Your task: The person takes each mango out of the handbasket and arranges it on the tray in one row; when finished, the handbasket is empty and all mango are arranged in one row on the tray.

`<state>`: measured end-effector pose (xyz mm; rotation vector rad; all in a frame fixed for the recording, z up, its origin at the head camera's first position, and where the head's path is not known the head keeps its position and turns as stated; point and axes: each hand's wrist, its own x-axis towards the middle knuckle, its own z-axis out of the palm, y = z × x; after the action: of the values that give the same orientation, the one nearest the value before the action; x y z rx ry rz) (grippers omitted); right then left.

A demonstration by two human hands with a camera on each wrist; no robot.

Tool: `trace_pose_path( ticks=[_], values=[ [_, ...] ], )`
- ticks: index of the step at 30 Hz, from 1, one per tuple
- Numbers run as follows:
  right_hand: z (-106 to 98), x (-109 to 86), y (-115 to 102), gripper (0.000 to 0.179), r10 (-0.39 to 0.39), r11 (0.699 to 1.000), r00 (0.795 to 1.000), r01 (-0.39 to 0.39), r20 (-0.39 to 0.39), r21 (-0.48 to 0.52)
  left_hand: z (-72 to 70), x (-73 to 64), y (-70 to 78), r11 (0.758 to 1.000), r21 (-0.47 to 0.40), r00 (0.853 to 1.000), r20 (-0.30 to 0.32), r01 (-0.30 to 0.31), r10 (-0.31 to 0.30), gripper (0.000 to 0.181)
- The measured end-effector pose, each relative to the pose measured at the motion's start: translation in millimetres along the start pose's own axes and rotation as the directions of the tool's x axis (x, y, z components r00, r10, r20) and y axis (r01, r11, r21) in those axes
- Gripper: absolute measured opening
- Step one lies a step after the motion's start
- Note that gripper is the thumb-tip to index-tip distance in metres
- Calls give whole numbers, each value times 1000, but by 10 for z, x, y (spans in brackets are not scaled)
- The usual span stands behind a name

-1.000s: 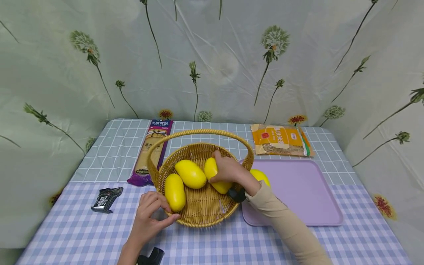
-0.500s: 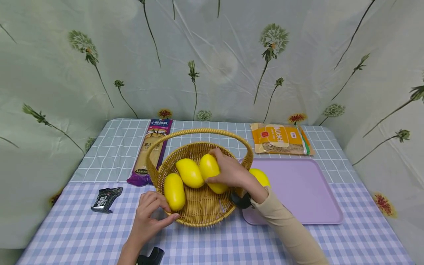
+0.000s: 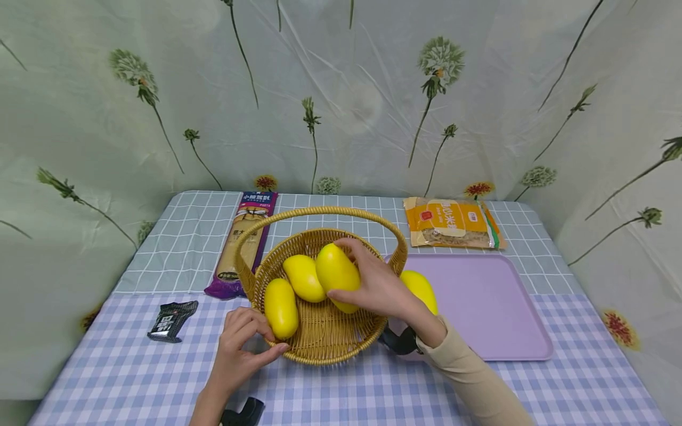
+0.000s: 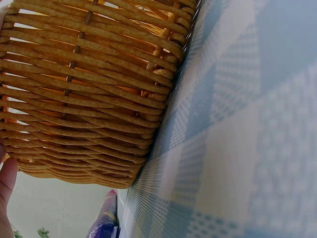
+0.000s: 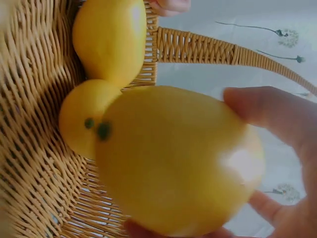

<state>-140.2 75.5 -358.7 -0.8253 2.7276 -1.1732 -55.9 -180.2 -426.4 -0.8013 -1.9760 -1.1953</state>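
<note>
A wicker basket (image 3: 322, 353) with an arched handle stands mid-table. My left hand (image 3: 245, 340) grips its near-left rim, thumb on the front edge; in the left wrist view the woven side (image 4: 84, 99) fills much of the picture. My right hand (image 3: 375, 281) holds a yellow mango (image 3: 335, 269) over the basket, fingers on its far side and thumb on the near side. In the right wrist view this mango (image 5: 178, 158) overlaps another one behind it. Two more mangoes lie inside, one at the left (image 3: 281, 309) and one further back (image 3: 305, 278).
A lilac tray (image 3: 490, 307) lies right of the basket, with another mango (image 3: 420, 290) on its left side, partly behind my right wrist. A pasta packet (image 3: 242, 245) is back left, an orange grain packet (image 3: 453, 223) back right. A small black packet (image 3: 171, 321) lies left.
My right hand has lifted the mango from the basket's right side and tilted it, while the wrist shifted slightly right. The left hand stays on the rim.
</note>
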Motion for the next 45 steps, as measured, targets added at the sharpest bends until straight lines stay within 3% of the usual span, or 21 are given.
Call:
trace_pose_path(
  ticks=[16, 34, 45],
  values=[
    [16, -215, 22, 82, -68, 980, 989, 90, -132, 176, 6, -5, -11, 1000, -1, 1000, -5, -5, 5, 34],
    [-7, -499, 129, 84, -259, 921, 935, 315, -241, 230, 10, 1, -5, 1000, -5, 1000, -5, -10, 10, 33],
    [-156, -735, 295, 86, -260, 924, 908, 333, -328, 188, 5, 5, 8, 1000, 2, 1000, -1, 0, 0, 34]
  ],
)
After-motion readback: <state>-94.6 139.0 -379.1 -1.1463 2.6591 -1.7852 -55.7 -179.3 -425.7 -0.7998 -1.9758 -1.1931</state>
